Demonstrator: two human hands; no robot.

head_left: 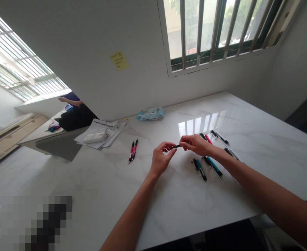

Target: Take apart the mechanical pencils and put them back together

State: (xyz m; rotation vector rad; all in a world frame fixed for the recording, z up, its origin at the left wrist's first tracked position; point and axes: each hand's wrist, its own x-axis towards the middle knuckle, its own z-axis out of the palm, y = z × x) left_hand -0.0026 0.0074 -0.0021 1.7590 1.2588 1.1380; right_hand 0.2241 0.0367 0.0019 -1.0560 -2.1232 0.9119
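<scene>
Both of my hands meet over the marble-patterned table, gripping a small black pen part (177, 146) between them. My left hand (162, 158) pinches its left end with thumb and fingers. Its other end is held in the closed fingertips of my right hand (195, 143), which partly hide it. Below my right hand lie teal pen barrels (201, 170) with black parts and thin refills. Beyond that hand are a pink pen barrel (209, 139), partly covered, and black pen parts (219, 137) with pale refills. Left of my hands, two pink-and-black pens (133, 151) lie side by side.
A blue wipes packet (150, 114) lies against the wall. Papers (101, 134) carry a white device (95, 138) and cable. A yellow note (119, 60) is on the wall beside the barred window (216, 31). Another person's arm (71, 101) shows at far left. The table edge is below my arms.
</scene>
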